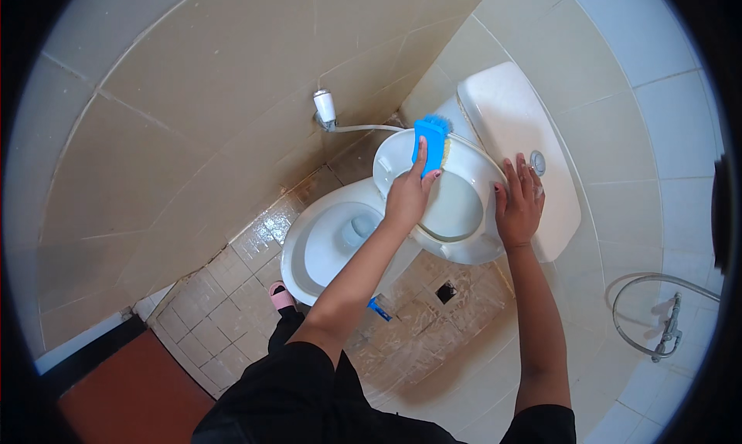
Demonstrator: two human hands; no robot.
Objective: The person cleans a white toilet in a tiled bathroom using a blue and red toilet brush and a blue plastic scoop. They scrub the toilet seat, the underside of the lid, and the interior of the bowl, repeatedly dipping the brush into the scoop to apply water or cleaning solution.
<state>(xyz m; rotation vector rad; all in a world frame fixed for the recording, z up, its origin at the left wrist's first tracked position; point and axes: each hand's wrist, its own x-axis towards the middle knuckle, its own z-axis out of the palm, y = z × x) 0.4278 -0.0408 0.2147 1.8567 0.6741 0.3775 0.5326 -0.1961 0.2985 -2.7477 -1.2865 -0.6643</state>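
Observation:
My left hand (406,197) grips a blue plastic scrub brush (428,145) with blue bristles at its far end and yellowish ones along its side. The brush is over the upper part of the raised white toilet seat (478,174), in front of the lid. My right hand (520,209) is spread at the right edge of the seat, thumb near the rim and fingers over the toilet tank (504,108), close to its round flush button (538,163). Whitish foam clings to those fingers. Below the seat lies the uncovered toilet bowl (324,247), with water at its bottom.
An angle valve (324,108) with a hose is on the left wall. A floor drain (446,292) sits among wet, foamy tiles (417,339). A blue object (380,309) lies partly behind my left arm. A bidet hose (617,322) hangs at right. A pink slipper (280,296) is on one foot.

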